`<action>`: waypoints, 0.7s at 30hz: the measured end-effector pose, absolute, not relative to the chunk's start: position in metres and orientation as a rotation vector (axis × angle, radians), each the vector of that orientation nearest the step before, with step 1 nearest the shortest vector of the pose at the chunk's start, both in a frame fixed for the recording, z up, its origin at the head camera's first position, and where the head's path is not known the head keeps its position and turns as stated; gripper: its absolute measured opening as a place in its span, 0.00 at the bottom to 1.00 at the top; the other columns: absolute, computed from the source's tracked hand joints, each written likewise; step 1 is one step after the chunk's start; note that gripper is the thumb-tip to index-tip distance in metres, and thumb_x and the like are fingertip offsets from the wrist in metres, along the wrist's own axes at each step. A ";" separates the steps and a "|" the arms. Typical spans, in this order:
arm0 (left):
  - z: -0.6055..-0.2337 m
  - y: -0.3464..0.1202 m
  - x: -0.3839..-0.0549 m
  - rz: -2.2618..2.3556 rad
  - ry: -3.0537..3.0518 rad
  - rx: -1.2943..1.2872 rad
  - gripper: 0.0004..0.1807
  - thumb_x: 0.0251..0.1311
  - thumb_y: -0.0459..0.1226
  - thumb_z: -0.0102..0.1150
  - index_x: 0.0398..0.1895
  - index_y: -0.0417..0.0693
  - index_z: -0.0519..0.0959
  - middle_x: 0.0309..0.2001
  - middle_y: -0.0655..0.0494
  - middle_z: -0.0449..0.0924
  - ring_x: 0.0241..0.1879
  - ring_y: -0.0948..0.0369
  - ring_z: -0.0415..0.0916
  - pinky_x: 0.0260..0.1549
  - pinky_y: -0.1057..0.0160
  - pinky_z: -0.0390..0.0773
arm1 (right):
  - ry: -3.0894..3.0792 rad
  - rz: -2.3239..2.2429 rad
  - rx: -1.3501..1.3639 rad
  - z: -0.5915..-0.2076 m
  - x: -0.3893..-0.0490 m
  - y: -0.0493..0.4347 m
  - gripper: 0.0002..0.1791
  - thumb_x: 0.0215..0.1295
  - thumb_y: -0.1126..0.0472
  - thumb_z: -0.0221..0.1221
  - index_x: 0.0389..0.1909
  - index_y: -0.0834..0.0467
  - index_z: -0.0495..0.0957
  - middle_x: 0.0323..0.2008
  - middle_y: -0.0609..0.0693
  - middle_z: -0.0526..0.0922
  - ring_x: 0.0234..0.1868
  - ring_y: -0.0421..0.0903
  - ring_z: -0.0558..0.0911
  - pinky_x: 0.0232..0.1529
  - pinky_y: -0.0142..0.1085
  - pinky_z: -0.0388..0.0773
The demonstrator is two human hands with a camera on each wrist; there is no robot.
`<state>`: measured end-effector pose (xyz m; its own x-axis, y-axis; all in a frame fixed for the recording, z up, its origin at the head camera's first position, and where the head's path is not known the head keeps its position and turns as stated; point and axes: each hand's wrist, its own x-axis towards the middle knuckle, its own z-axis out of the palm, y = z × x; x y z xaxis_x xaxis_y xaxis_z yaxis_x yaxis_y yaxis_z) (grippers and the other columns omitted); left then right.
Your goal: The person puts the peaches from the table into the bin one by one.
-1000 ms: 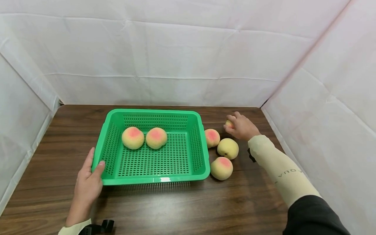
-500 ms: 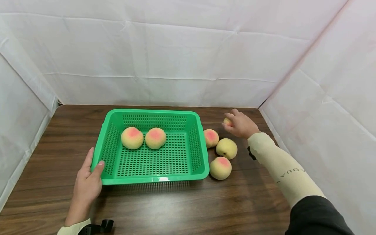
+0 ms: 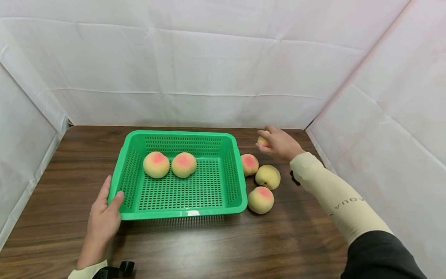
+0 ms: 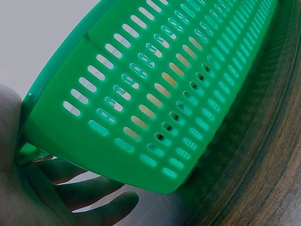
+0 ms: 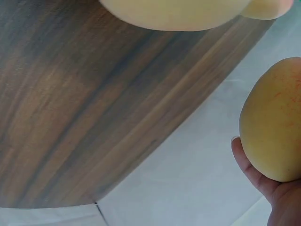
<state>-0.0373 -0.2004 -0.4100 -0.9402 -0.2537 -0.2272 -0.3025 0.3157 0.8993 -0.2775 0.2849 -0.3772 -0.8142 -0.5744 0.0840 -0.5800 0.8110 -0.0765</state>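
My left hand [image 3: 102, 219] grips the near left end of a green perforated plastic basket [image 3: 153, 215], thumb on the rim and fingers along the outside. From the left wrist, its fingers [image 4: 94, 190] show against the basket's end wall [image 4: 61, 146]. Two peaches sit side by side within the basket, a left one [image 3: 156, 164] and a right one [image 3: 184, 164]. Toward the back right, my right hand [image 3: 281, 145] holds another peach [image 5: 275, 122] above the table, its thumb and fingers round the fruit.
Three more peaches lie on the table right of the basket: a rear one [image 3: 249, 164], a plain yellow middle one [image 3: 268, 177] and a front one [image 3: 260, 200]. White sheeting [image 3: 209, 77] walls in the back and sides of the brown wooden table [image 3: 209, 248].
With the peach in its grip, my right hand has shifted left and a little toward the back. The left hand and the basket stay in place.
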 end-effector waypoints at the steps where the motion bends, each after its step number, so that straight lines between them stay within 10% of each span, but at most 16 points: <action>1: -0.410 -0.200 -0.037 1.732 2.514 -0.534 0.36 0.84 0.43 0.35 0.86 0.59 0.34 0.86 0.48 0.36 0.85 0.45 0.36 0.81 0.36 0.43 | -2.931 0.150 0.947 -0.375 -0.277 0.283 0.27 0.74 0.46 0.61 0.67 0.56 0.77 0.55 0.60 0.78 0.40 0.53 0.77 0.42 0.47 0.77; 21: -0.412 -0.201 -0.035 1.781 2.525 -0.480 0.36 0.84 0.45 0.35 0.86 0.58 0.34 0.86 0.46 0.38 0.85 0.44 0.36 0.80 0.35 0.42 | -2.809 0.145 1.165 -0.344 -0.275 0.228 0.19 0.76 0.47 0.57 0.59 0.53 0.79 0.51 0.56 0.76 0.38 0.51 0.76 0.38 0.44 0.76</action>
